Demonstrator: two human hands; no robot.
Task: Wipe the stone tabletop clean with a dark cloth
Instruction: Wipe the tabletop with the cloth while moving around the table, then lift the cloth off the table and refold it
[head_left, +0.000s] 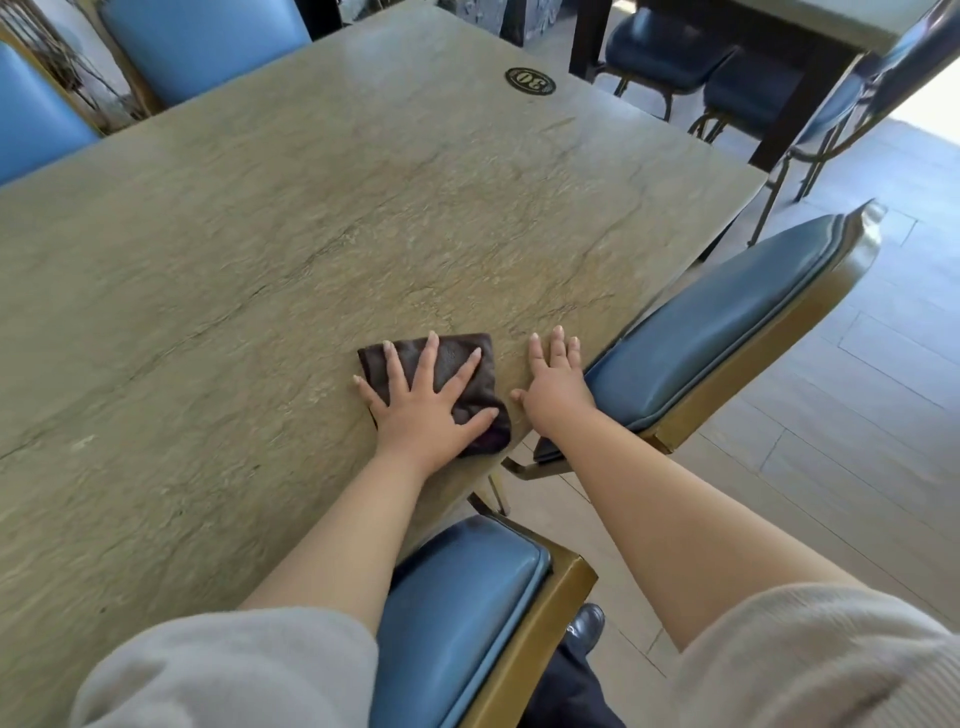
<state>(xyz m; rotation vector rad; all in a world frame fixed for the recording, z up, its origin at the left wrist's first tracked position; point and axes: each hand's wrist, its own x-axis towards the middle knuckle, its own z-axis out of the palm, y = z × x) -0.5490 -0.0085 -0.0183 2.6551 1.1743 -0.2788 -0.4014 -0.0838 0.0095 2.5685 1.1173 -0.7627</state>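
A folded dark brown cloth (457, 364) lies flat on the greenish-beige stone tabletop (291, 249), close to its near right edge. My left hand (426, 400) presses on the cloth with fingers spread and straight, covering its lower left part. My right hand (553, 376) rests flat on the bare stone just right of the cloth, fingers straight, at the table's edge.
A round black "30" badge (530, 81) sits near the table's far corner. Blue padded chairs with brass frames stand at the right edge (727, 322), below my arms (467, 613) and at the far left (197, 41). Another table and chairs (727, 47) stand beyond.
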